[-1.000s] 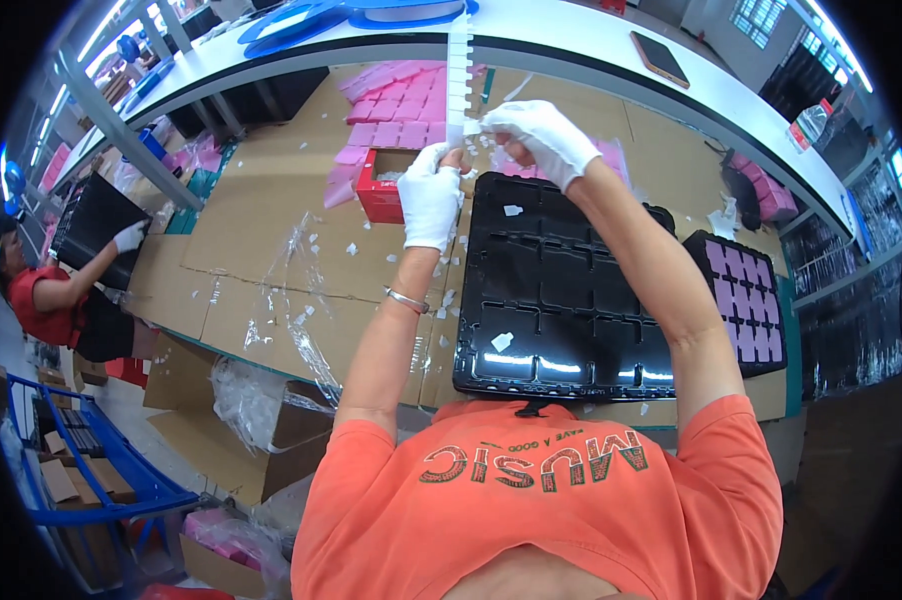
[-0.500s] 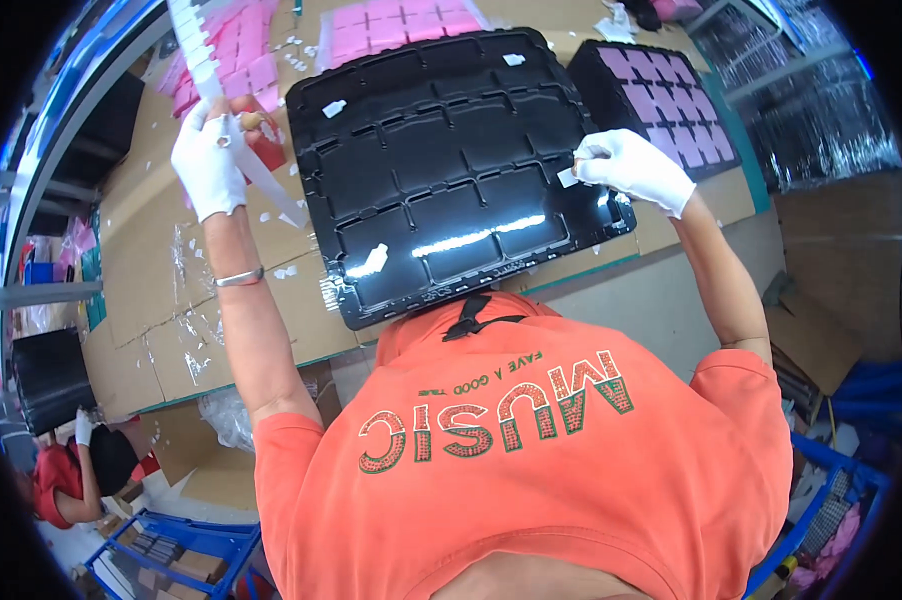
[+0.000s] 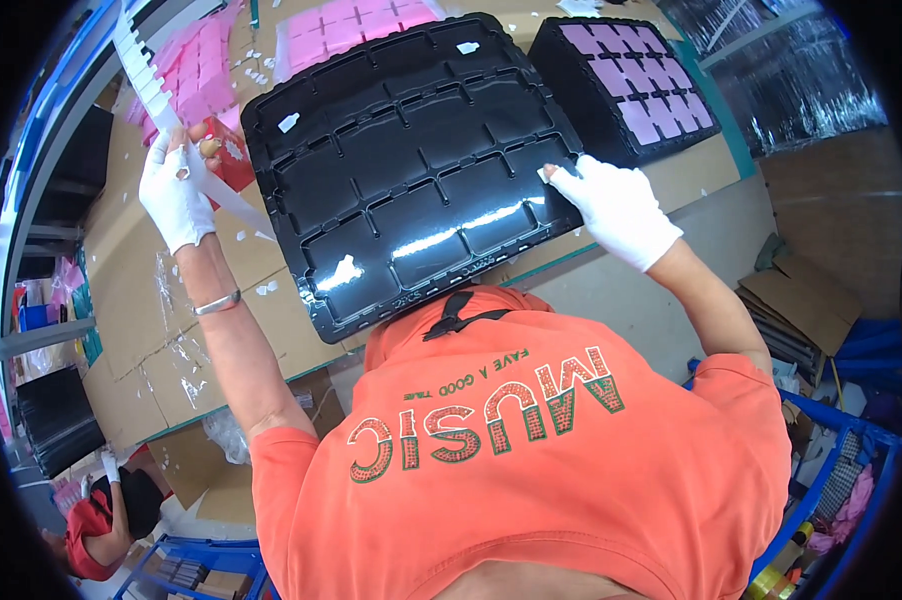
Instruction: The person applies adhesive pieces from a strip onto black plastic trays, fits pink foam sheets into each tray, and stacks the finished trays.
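Observation:
A large black plastic tray [image 3: 416,190] with molded compartments lies on the cardboard-covered table in front of me. Three small white stickers [image 3: 288,123] stick to it near its corners. At its right edge my right hand [image 3: 621,210], in a white glove with bare fingertips, pinches a small white sticker against the surface. To the tray's left, my gloved left hand [image 3: 178,190] grips a long white strip of sticker backing [image 3: 146,80], with one end rising up and the other trailing toward the tray. A red object [image 3: 229,160] sits just behind the left fingers, partly hidden.
A stack of black trays with pink pads [image 3: 636,85] stands at the right. Pink sheets [image 3: 351,30] lie behind the tray, more at far left. White scraps are scattered over the cardboard [image 3: 131,300]. A co-worker [image 3: 101,520] is at lower left, beside black trays [image 3: 59,420].
The view has shifted, so the tray sits further left. My right hand has turned and brought its sticker down onto the tray's right edge. My left hand still holds the strip.

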Demonstrator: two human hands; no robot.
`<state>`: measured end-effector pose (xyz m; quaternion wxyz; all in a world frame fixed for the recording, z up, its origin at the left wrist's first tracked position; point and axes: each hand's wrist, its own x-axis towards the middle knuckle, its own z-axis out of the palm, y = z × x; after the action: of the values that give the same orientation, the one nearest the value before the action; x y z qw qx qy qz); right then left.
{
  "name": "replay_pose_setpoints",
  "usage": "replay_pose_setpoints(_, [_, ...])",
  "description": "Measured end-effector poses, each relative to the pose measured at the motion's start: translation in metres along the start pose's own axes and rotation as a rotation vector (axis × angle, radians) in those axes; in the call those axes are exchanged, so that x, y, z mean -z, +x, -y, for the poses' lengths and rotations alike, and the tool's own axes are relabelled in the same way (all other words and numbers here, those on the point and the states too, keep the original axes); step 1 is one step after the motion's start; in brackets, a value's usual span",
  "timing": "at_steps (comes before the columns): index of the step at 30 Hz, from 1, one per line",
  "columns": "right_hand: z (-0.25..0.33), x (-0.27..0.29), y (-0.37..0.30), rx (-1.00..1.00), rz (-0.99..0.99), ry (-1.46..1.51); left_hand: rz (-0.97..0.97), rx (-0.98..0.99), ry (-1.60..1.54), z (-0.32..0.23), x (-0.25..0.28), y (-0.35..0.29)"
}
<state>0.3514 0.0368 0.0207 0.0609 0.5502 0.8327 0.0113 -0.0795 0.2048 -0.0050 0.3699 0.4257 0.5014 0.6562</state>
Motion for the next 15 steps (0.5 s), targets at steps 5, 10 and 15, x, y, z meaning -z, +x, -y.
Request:
replay_pose_setpoints(5, [0.008, -0.009, 0.001, 0.17, -0.16, 0.004, 0.008, -0.042, 0.129, -0.013, 0.009, -0.005])
replay_pose_setpoints(10, [0.014, 0.059, 0.064, 0.19, 0.033, 0.041, 0.093, 0.055, -0.119, 0.02, 0.017, 0.002])
replay_pose_setpoints(15, [0.066, 0.146, 0.212, 0.641, -0.849, 0.026, 0.028, 0.081, -0.063, -0.013, 0.016, -0.019])
